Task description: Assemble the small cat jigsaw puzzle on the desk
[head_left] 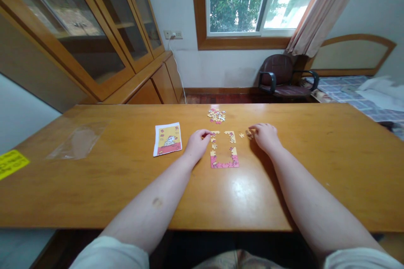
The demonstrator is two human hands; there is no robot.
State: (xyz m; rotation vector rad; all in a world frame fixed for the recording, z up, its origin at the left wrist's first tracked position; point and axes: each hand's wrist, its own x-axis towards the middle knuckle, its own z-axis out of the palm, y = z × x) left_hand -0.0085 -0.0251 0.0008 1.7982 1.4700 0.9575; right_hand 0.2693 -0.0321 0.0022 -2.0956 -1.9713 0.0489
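A partly joined jigsaw border (224, 165) lies flat on the table, pink along the bottom and yellow higher up, with gaps in its sides and top. My left hand (198, 141) rests at its upper left corner, thumb and fingers closed on the edge of a puzzle piece there. To the right of the border, my right hand (265, 135) hovers low with bent fingers apart over a few loose puzzle pieces (249, 135); its fingertips partly hide them. One single yellow piece (241, 135) lies between those and the border.
A heap of loose pieces (216, 115) sits beyond the border. Left of my left hand lies a printed reference picture (168, 139). Farther left are a clear plastic bag (78, 142) and a yellow label (13, 164) on the wooden table (126, 193). Behind stands an armchair (279, 75).
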